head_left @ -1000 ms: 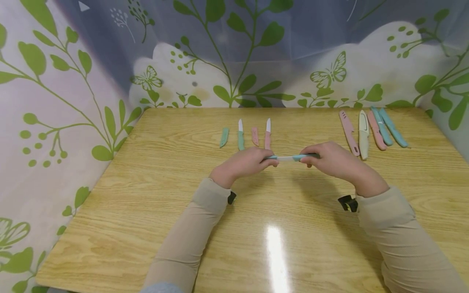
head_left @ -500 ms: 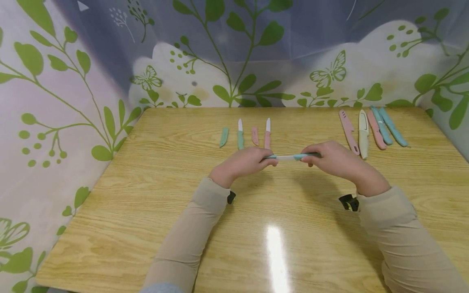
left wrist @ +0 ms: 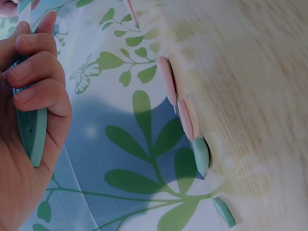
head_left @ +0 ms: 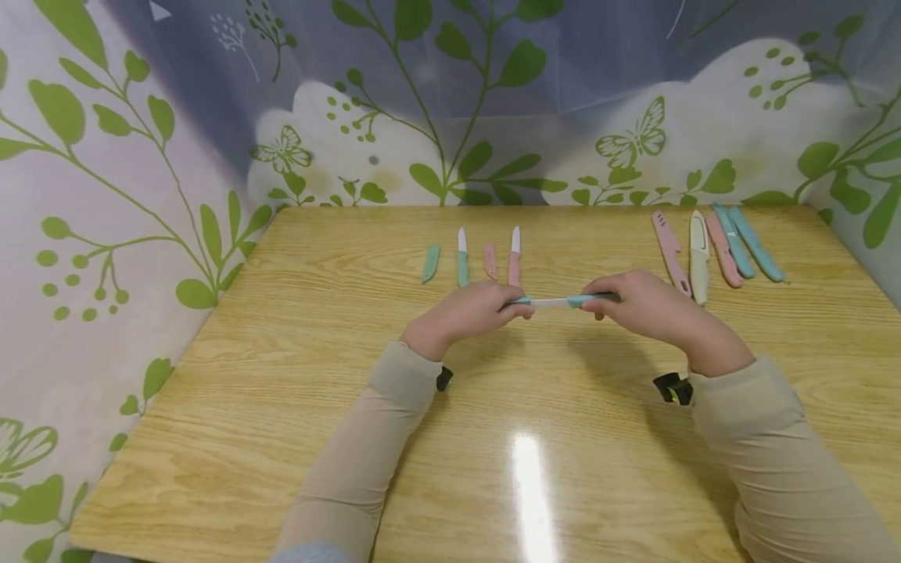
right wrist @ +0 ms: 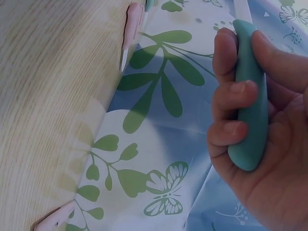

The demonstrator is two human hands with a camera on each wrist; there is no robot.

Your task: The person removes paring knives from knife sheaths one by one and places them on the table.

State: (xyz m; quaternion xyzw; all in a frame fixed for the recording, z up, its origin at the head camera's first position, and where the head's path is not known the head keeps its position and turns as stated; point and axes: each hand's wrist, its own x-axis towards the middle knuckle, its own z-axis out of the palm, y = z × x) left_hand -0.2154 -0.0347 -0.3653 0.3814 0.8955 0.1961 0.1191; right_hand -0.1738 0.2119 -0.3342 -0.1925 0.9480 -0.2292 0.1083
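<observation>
left hand: fingers curled around cover. right hand: fingers curled around knife handle. knife handle has shifted slightly rightward; more blade shows, so separation has advanced.

From my end I see a small teal-handled knife with a narrow white blade held nearly level in mid-air. Its smooth, rounded handle is gripped by the right hand, and the blade shows bare along its middle. The left hand holds a slim, tapered teal sheath, roughly in line with the knife; I can't tell whether the tip sits inside.
</observation>
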